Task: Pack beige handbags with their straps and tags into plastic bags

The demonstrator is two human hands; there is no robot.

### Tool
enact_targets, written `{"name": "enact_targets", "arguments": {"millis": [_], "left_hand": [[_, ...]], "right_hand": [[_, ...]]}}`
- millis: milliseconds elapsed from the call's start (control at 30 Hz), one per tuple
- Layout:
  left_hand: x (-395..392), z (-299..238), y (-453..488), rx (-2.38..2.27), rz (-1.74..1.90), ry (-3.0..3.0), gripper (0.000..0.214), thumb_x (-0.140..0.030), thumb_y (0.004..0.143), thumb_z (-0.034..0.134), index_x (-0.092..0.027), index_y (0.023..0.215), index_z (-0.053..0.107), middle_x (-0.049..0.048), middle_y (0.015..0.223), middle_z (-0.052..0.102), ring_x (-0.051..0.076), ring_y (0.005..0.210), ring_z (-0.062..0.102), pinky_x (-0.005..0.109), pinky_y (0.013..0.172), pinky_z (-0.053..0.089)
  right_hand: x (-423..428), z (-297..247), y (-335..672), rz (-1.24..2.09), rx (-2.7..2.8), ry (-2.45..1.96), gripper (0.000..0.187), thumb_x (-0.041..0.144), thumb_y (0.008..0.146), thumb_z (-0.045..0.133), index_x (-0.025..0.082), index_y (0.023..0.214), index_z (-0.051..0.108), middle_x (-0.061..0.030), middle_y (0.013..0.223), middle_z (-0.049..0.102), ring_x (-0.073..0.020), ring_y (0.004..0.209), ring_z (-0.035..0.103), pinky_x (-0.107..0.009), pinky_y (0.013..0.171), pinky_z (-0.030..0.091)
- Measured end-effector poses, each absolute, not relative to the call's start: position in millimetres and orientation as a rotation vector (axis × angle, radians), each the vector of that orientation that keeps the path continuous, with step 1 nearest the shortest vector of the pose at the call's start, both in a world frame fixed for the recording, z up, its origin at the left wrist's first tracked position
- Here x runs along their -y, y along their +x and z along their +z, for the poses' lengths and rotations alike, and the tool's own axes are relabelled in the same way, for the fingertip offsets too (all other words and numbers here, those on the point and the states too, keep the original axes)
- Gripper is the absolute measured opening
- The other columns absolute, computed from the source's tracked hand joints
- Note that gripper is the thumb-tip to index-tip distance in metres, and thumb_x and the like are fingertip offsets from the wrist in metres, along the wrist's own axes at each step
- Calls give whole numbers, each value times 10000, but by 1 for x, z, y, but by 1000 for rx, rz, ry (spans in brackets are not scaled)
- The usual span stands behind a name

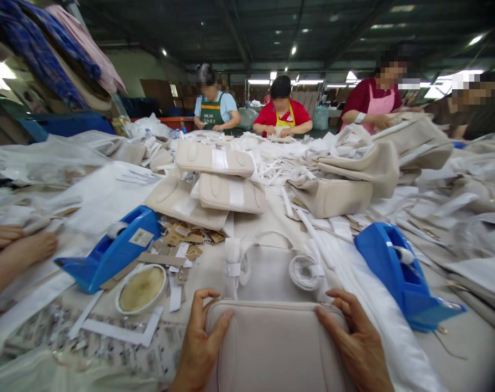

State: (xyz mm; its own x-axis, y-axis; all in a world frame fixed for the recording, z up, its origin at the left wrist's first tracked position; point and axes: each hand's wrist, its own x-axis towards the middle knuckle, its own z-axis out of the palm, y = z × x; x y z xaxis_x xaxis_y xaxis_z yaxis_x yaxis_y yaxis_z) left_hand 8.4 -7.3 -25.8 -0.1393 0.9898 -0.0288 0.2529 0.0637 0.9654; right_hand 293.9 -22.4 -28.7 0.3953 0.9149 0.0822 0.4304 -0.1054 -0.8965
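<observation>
A beige handbag [272, 345] is right in front of me, its seamed edge toward the far side. My left hand [204, 343] grips its left upper corner, thumb on the near face and fingers curled behind. At the right upper corner, my right hand [356, 340] has the same hold. Just beyond lies another pale beige bag piece with a thin handle loop [275, 235]. White wrapped rolls, one on the left [233, 267] and a coiled one on the right [304, 272], rest on it.
Blue tape dispensers stand left [121, 247] and right [402, 277]. A round dish [141, 289] sits near brown tags [182, 234]. Stacked beige bags [215, 159] and slumped bags [337, 197] lie beyond. Another person's hands [23, 250] are at far left; several co-workers stand across the table.
</observation>
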Motion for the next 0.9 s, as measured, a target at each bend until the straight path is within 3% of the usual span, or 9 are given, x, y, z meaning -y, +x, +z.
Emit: {"name": "enact_targets", "arguments": {"millis": [200,267,367,467,600,700,833,900], "left_hand": [[10,-36,8,-1752,1195,2028,241,-252,919,520,-242,1160,537,69,1111,580,255,1061,560,397,930,439],[9,-34,14,-1722,1197,2435,398,-97,892,460,-248,1249,546,92,1171,553,263,1105,507,418,974,388],[4,-27,22,-1313,983,2897,653,43,779,376,-187,1383,469,101,1241,576,245,1168,467,371,1015,346],[-3,-22,25,-1093,859,3000,736,42,708,392,-120,1426,411,98,1285,588,234,1203,448,335,1025,344],[-8,-31,24,-1051,868,2985,731,35,718,402,-128,1431,397,84,1297,586,238,1195,448,341,1025,351],[-5,-40,26,-1133,962,2897,653,42,789,390,-156,1411,408,80,1266,593,249,1201,435,371,1037,352],[-4,-35,26,-1294,1223,2624,449,-26,860,356,-211,1228,533,100,1212,545,269,1155,456,436,985,415],[-11,-25,26,-1495,1441,2362,299,-135,887,433,-221,1159,521,109,1210,495,291,1152,459,503,982,425]], "right_hand": [[16,-32,295,676,1272,-1728,418,591,744,675,242,970,637,-13,932,713,-232,858,671,-242,644,523],[15,-31,294,661,1331,-1716,387,591,780,642,241,944,636,-4,892,699,-223,837,665,-235,619,514],[17,-30,294,571,1445,-1710,339,563,853,578,237,929,633,1,871,680,-202,794,655,-236,618,510],[22,-25,289,218,1617,-1706,284,486,916,522,248,999,652,-26,894,645,-212,792,634,-297,684,520],[16,-4,259,-435,1794,-1601,350,222,891,508,241,1225,611,-124,1116,590,-318,1019,559,-470,836,491],[-7,10,221,-344,1965,-1404,495,-3,796,444,145,1254,559,-140,1164,583,-279,1083,534,-446,945,478],[-42,-3,188,-319,2128,-1291,476,-49,753,421,63,1188,578,-168,1111,632,-280,1064,562,-415,906,533],[-50,-17,186,-365,2142,-1299,480,-44,758,406,31,1204,568,-202,1170,621,-308,1121,546,-444,912,539]]}}
